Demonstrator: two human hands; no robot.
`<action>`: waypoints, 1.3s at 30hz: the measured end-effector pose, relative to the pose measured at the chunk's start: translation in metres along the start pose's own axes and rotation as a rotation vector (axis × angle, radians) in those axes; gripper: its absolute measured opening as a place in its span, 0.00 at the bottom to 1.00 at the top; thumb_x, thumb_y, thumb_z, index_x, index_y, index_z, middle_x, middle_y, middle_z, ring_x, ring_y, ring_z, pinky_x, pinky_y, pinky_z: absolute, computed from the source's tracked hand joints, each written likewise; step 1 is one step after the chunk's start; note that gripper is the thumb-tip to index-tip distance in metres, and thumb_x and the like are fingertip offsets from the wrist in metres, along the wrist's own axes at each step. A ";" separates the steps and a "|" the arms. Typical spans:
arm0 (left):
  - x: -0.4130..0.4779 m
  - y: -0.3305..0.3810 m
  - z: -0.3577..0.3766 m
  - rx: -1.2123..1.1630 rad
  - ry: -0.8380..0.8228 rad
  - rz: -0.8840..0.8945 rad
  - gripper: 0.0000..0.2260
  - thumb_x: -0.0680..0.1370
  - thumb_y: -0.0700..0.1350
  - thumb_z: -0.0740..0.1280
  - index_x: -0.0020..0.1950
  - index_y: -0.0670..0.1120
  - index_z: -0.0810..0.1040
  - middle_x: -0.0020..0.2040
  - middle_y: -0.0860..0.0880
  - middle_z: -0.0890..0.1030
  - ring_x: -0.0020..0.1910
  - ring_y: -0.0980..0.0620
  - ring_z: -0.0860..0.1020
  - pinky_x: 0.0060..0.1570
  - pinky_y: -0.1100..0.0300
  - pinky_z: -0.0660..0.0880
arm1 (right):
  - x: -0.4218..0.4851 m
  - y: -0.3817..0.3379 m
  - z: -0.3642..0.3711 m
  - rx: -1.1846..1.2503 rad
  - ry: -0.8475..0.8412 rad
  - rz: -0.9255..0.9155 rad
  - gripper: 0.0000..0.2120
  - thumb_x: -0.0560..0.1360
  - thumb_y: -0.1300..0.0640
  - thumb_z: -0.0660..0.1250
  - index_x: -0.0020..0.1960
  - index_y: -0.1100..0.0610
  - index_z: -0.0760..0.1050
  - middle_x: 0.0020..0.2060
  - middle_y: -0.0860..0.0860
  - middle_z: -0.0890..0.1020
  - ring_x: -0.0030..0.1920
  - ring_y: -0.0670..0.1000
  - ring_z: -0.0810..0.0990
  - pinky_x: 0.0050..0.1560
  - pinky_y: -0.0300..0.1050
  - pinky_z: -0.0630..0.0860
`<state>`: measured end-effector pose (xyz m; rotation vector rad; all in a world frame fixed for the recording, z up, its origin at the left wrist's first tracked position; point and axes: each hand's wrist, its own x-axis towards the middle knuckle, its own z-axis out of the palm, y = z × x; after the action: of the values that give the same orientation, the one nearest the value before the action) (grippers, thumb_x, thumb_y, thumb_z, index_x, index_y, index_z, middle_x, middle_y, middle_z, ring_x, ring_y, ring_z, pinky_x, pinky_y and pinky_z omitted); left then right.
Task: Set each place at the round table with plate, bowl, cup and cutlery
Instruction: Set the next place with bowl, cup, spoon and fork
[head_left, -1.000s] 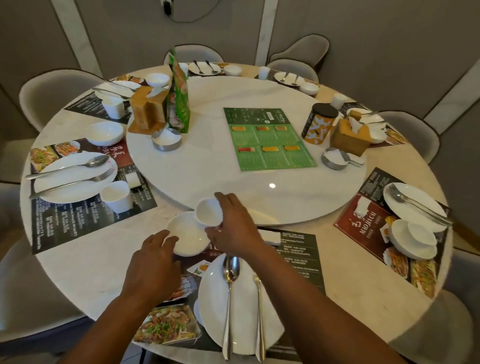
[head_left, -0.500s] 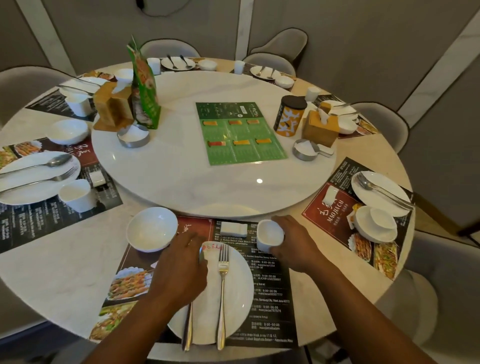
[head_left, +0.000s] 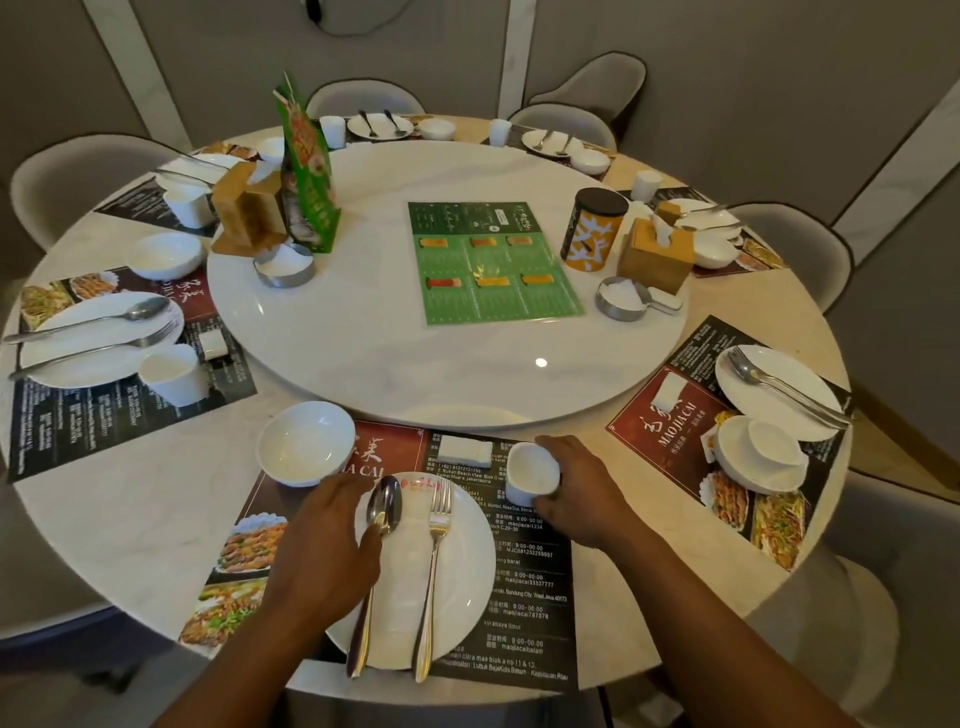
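Note:
On the near placemat (head_left: 530, 597) lies a white plate (head_left: 462, 571) carrying a spoon (head_left: 384, 506) and a fork (head_left: 439, 519) side by side. My left hand (head_left: 317, 556) rests over the plate's left rim, its thumb touching the spoon. A white bowl (head_left: 306, 441) stands at the mat's far left corner, just beyond my left fingers. My right hand (head_left: 587, 493) grips a small white cup (head_left: 532, 470), which stands on the mat beyond the plate's right side. A folded white napkin (head_left: 465, 449) lies to the left of the cup.
A white turntable (head_left: 363, 353) fills the table's centre with a green menu (head_left: 493, 260), an orange canister (head_left: 592, 228) and a wooden tissue box (head_left: 657, 254). Neighbouring places hold plates (head_left: 774, 384), bowls and cups. Grey chairs ring the table.
My right hand carried the cup from beside the bowl to the mat right of the plate. My left hand left the bowl and came onto the plate's left rim.

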<state>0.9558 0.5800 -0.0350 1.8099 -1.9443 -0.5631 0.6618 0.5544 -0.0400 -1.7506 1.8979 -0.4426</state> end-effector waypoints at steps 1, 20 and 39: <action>-0.002 0.000 0.000 0.000 0.011 0.002 0.25 0.71 0.44 0.76 0.67 0.47 0.75 0.65 0.47 0.78 0.62 0.46 0.78 0.59 0.49 0.75 | 0.000 0.000 0.000 -0.001 -0.002 -0.003 0.37 0.69 0.57 0.78 0.74 0.53 0.66 0.69 0.50 0.72 0.67 0.52 0.72 0.63 0.40 0.66; -0.031 -0.007 -0.009 0.039 0.049 -0.261 0.15 0.74 0.44 0.72 0.61 0.48 0.76 0.57 0.47 0.82 0.54 0.46 0.81 0.55 0.49 0.79 | -0.037 0.005 0.002 0.115 0.035 0.334 0.29 0.71 0.53 0.76 0.68 0.52 0.67 0.60 0.53 0.79 0.58 0.54 0.79 0.53 0.47 0.78; -0.006 -0.045 -0.006 0.020 -0.077 -0.204 0.15 0.78 0.45 0.67 0.65 0.47 0.78 0.55 0.46 0.83 0.53 0.47 0.81 0.56 0.52 0.77 | -0.082 -0.047 0.088 0.219 0.006 0.376 0.13 0.77 0.54 0.70 0.59 0.45 0.71 0.46 0.45 0.83 0.46 0.44 0.80 0.42 0.36 0.75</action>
<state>0.9965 0.5826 -0.0555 2.0419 -1.8311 -0.6905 0.7533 0.6388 -0.0726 -1.2201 2.0376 -0.4898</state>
